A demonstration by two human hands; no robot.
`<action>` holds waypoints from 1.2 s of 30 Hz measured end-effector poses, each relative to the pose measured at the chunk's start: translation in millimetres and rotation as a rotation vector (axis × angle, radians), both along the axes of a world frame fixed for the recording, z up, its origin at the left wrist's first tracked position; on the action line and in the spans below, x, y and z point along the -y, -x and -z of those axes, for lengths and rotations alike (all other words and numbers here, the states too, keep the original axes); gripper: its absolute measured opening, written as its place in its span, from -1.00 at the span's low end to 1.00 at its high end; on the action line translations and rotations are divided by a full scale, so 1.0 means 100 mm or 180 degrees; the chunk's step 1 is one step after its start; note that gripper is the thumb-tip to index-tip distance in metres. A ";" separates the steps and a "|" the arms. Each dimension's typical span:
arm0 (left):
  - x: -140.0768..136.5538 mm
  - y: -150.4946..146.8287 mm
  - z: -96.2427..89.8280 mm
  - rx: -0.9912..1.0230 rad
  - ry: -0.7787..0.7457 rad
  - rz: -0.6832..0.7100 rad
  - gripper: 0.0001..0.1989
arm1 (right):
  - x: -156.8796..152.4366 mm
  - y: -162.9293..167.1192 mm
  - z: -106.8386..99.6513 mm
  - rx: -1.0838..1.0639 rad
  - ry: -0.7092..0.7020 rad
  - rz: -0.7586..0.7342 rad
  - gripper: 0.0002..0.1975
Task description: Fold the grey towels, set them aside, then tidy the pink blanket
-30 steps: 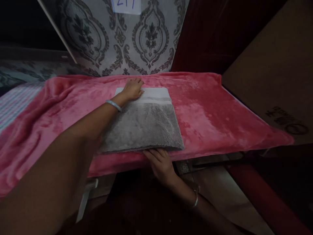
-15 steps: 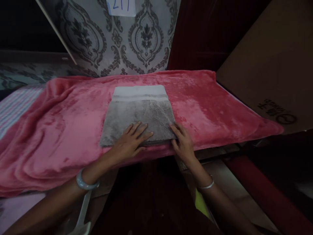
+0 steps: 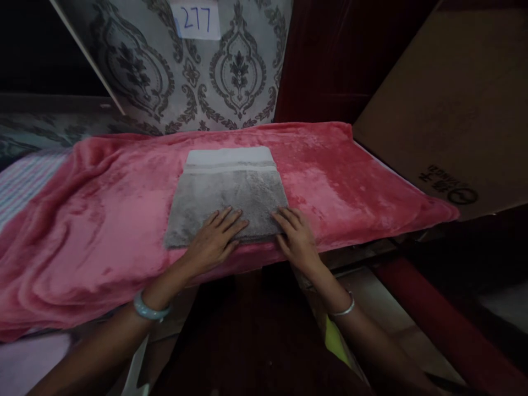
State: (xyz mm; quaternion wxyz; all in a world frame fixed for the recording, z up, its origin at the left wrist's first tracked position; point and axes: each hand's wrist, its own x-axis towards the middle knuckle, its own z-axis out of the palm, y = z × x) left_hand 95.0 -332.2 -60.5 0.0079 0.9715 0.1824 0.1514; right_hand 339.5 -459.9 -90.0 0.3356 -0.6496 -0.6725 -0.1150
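A folded grey towel point(image 3: 223, 195) with a pale band along its far end lies flat on a pink plush blanket point(image 3: 115, 220). My left hand point(image 3: 214, 236) rests on the towel's near edge, fingers stretched out and slightly apart. At the near right corner, my right hand point(image 3: 297, 236) lies with its fingers over the towel and its thumb by the edge. Both hands press from above, and neither is wrapped round the cloth. A pale bangle circles my left wrist and a thin silver one my right.
Patterned wallpaper point(image 3: 185, 82) with a paper marked 277 point(image 3: 197, 20) stands behind the blanket. A large cardboard box point(image 3: 445, 110) borders the right side. Striped cloth point(image 3: 31, 181) shows at the left. A dark red panel point(image 3: 322, 66) rises at the back.
The view has shifted a little, bringing the number paper more into sight. My right hand has slid slightly further over the towel's near right corner; my left hand stays on the near edge.
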 end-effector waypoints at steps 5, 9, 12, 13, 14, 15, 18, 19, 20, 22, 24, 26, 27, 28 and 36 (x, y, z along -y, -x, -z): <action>0.03 0.01 0.07 -0.0105 -0.0237 -0.0018 -0.47 | -0.05 0.05 0.02 0.0309 0.0122 -0.0666 -0.56; 0.05 0.03 0.16 -0.0113 -0.0407 -0.0062 -0.49 | -0.04 -0.01 0.21 0.0209 -0.0089 -0.0754 -0.57; 0.03 0.07 0.15 -0.0153 -0.0491 0.0020 -0.47 | -0.01 -0.01 0.24 0.0195 -0.0163 -0.0757 -0.60; 0.02 0.08 0.13 -0.0152 -0.0491 0.0040 -0.48 | 0.00 -0.01 0.23 0.0203 -0.0124 -0.0768 -0.59; 0.01 0.09 0.12 -0.0139 -0.0471 0.0046 -0.50 | 0.01 0.00 0.21 0.0217 -0.0060 -0.0780 -0.57; 0.00 0.11 0.10 -0.0120 -0.0432 0.0042 -0.51 | 0.01 0.01 0.18 0.0237 0.0023 -0.0784 -0.55; 0.02 0.13 0.08 -0.0066 -0.0282 -0.0037 -0.50 | 0.00 0.04 0.08 0.0319 0.0314 -0.0724 -0.49; 0.03 0.13 0.08 -0.0075 -0.0246 -0.0083 -0.47 | 0.00 0.05 0.04 0.0358 0.0407 -0.0686 -0.47; 0.04 0.12 0.08 -0.0089 -0.0229 -0.0127 -0.43 | -0.01 0.06 0.01 0.0409 0.0490 -0.0649 -0.45; 0.07 0.11 0.08 -0.0121 -0.0223 -0.0202 -0.38 | -0.02 0.09 -0.03 0.0533 0.0602 -0.0599 -0.44; 0.08 0.10 0.08 -0.0127 -0.0222 -0.0268 -0.35 | -0.04 0.10 -0.05 0.0641 0.0641 -0.0605 -0.45; 0.08 0.10 0.09 -0.0104 -0.0218 -0.0326 -0.36 | -0.06 0.11 -0.05 0.0711 0.0632 -0.0631 -0.47; 0.07 0.10 0.09 -0.0094 -0.0224 -0.0345 -0.38 | -0.07 0.10 -0.04 0.0735 0.0623 -0.0638 -0.47; 0.06 0.11 0.09 -0.0068 -0.0244 -0.0347 -0.40 | -0.08 0.10 -0.03 0.0755 0.0612 -0.0646 -0.45; 0.05 0.21 0.26 0.0184 -0.0590 -0.0125 -0.47 | -0.05 0.05 0.14 0.0790 0.0378 -0.0887 -0.41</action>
